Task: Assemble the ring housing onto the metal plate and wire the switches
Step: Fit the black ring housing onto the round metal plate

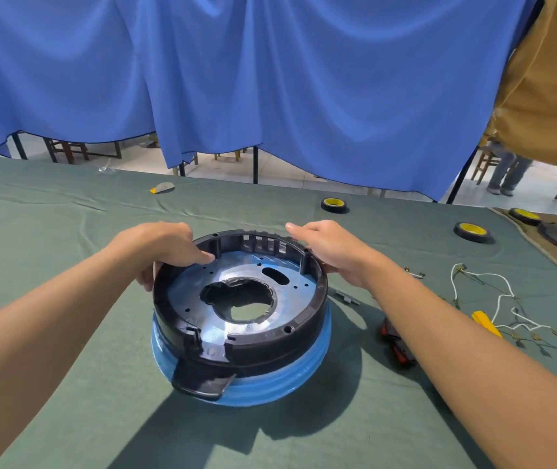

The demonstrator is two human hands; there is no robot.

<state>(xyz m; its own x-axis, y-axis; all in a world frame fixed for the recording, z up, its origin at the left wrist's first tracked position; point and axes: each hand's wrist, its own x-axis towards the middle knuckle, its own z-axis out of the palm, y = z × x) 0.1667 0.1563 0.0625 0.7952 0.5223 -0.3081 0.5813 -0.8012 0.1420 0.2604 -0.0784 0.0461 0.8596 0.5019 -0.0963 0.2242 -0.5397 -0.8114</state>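
1. The black ring housing sits in the middle of the table, on top of the metal plate. The plate's silver face shows inside the ring, and its blue-filmed edge sticks out below the ring.
2. The left hand grips the ring's far-left rim, with its fingers curled over the wall and its thumb outside. The right hand lies open across the far-right rim with its fingers fairly straight, touching the rim rather than clamping it.
3. The step in hand looks like seating and aligning the ring on the plate. It calls for turning the ring with both hands at once, so that it stays level and does not ride up on 1 side.
4. The ring's screw holes should line up with the small holes in the plate. The handle tab at the ring's near side is a useful reference for rotation.
5. Pressing down evenly at opposite points of the rim works best. A gap anywhere between ring and blue film would suggest it is not home.
6. Fingertips inside the ring's wall should stay clear of the plate's jagged centre opening.
7. The white wires with terminals lie well to the right of the ring, and red-and-black parts, likely the switches, lie nearer on that side. Neither is touched yet.
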